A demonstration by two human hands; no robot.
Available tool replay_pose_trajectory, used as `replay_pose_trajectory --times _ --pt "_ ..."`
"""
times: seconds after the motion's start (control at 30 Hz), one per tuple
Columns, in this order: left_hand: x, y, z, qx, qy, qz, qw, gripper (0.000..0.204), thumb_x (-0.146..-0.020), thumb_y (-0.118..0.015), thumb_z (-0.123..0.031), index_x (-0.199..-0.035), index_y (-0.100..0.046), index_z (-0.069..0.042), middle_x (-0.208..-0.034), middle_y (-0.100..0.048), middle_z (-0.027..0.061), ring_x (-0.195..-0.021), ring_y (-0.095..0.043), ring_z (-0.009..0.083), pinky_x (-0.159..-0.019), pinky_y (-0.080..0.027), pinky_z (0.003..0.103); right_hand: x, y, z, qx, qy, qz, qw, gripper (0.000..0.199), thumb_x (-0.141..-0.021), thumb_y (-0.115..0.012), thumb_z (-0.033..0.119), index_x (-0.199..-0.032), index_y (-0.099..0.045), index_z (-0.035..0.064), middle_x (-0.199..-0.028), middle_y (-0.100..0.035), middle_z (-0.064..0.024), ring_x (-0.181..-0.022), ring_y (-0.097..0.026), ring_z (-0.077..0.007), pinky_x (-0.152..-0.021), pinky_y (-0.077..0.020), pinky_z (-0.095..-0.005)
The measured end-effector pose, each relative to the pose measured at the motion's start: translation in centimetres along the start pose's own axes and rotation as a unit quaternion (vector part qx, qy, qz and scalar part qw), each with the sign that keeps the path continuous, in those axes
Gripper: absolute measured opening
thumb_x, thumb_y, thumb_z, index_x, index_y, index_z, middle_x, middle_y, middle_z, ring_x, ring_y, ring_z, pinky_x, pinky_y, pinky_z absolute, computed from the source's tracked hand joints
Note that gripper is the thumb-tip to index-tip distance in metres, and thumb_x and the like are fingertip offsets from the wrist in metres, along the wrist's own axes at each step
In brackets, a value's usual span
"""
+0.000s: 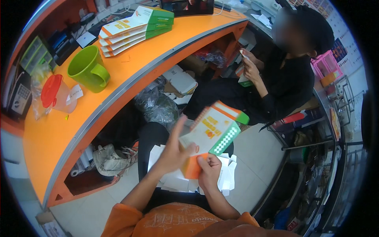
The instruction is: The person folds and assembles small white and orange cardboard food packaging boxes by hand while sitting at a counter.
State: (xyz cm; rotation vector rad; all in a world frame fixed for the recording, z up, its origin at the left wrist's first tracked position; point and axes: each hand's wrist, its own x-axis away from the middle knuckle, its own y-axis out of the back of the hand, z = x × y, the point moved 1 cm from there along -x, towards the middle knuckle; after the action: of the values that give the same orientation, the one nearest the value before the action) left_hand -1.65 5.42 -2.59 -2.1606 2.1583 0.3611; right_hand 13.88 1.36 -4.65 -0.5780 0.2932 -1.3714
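Observation:
A white, green and orange cardboard food carton (211, 128) is tilted above my lap, its printed face toward me. My left hand (173, 154) holds the carton's left side, thumb on the front face and fingers stretched along the edge, slightly blurred. At the carton's lower end, my right hand (209, 170) pinches the orange flap (191, 168), thumb on top and fingers curled. Underneath, flat white carton blanks (227, 175) lie across my lap, partly hidden by my hands and the carton.
On the curved orange counter (130, 75) stand a stack of similar cartons (136, 29), a green mug (89, 69) and a red-lidded plastic container (57, 94). A person in black (292, 75) sits at the right, hands raised. Under the counter are plastic bags (160, 106) and a pale handbag (110, 160).

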Motion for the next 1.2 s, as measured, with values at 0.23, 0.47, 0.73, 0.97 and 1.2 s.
replay_pose_trajectory --times 0.23,0.47,0.73,0.97,1.2 --pt "1.2 0.0 -6.2 -0.079 0.057 0.234 0.967 0.086 -0.078 -0.078 -0.013 -0.151 -0.033 -0.016 -0.157 -0.022 0.0237 -0.144 -0.027 0.0440 -0.115 -0.031 0.051 -0.4 -1.4 1.1 -0.005 0.082 -0.158 0.984 0.038 -0.089 -0.067 -0.001 -0.125 -0.055 -0.0017 -0.114 -0.063 -0.0085 -0.101 -0.060 -0.0135 -0.084 -0.0477 -0.0266" --pt "2.4 -2.0 -7.1 -0.298 -0.061 0.123 0.945 0.081 -0.077 -0.068 0.001 -0.150 -0.035 -0.013 -0.155 -0.027 0.0239 -0.136 -0.038 0.0455 -0.114 -0.034 0.047 -0.3 -1.7 1.4 0.069 0.086 -0.115 0.987 0.045 -0.087 -0.066 -0.001 -0.129 -0.050 -0.0030 -0.121 -0.060 -0.0117 -0.108 -0.060 -0.0190 -0.095 -0.0470 -0.0327" --pt "2.6 -1.4 -5.1 -0.139 -0.079 0.074 0.984 0.057 -0.079 -0.058 0.010 -0.135 -0.048 -0.001 -0.138 -0.052 0.0233 -0.127 -0.052 0.0394 -0.107 -0.042 0.044 -2.0 -1.1 4.5 0.087 0.162 -0.149 0.972 0.008 -0.088 -0.070 0.005 -0.093 -0.069 -0.0019 -0.086 -0.069 -0.0054 -0.080 -0.063 -0.0108 -0.076 -0.0486 -0.0249" --pt "2.6 -1.8 -4.3 -0.042 -0.088 -0.024 0.995 0.025 -0.090 -0.060 0.004 -0.114 -0.058 0.003 -0.121 -0.065 0.0217 -0.111 -0.066 0.0347 -0.092 -0.054 0.036 -2.4 -1.0 5.8 0.142 0.196 -0.146 0.959 0.007 -0.088 -0.069 0.003 -0.092 -0.068 -0.0026 -0.084 -0.071 -0.0103 -0.072 -0.065 -0.0151 -0.069 -0.0526 -0.0278" --pt "2.3 -2.6 -4.7 0.055 -0.073 -0.085 0.992 0.017 -0.095 -0.057 -0.001 -0.110 -0.060 0.006 -0.123 -0.064 0.0232 -0.111 -0.065 0.0261 -0.092 -0.053 0.032 -0.9 -0.5 3.0 0.395 0.275 -0.160 0.862 0.017 -0.089 -0.070 0.007 -0.104 -0.067 -0.0017 -0.096 -0.070 -0.0104 -0.084 -0.066 -0.0186 -0.078 -0.0520 -0.0315"
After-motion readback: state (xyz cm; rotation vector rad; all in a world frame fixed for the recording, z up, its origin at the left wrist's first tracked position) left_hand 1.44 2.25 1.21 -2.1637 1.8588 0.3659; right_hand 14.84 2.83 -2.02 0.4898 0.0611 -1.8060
